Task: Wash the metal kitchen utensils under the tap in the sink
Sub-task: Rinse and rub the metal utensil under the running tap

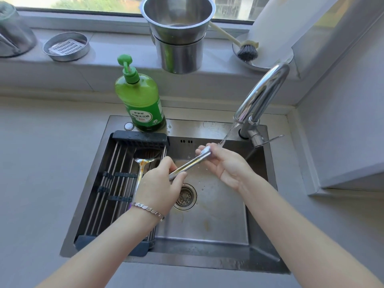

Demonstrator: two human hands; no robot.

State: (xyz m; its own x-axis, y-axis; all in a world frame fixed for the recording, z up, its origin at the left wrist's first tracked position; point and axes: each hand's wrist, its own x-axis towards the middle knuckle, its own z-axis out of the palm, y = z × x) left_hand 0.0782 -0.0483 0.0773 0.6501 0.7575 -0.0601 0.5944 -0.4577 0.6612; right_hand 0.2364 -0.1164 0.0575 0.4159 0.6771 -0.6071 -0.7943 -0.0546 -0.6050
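Both hands grasp one long slim steel utensil (190,165) over the steel sink (207,217): left hand (161,189) clenched on its lower end, right hand (223,163) rubbing the top under the curved chrome tap (264,94). Best to turn it slowly, rinsing every side.

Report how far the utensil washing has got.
Done: nothing shows as finished. In hand: the left hand and right hand hold a metal utensil, its far end under the running water from the tap. Left: the ladle lies on the rack with brown residue on its neck, apparently unwashed.
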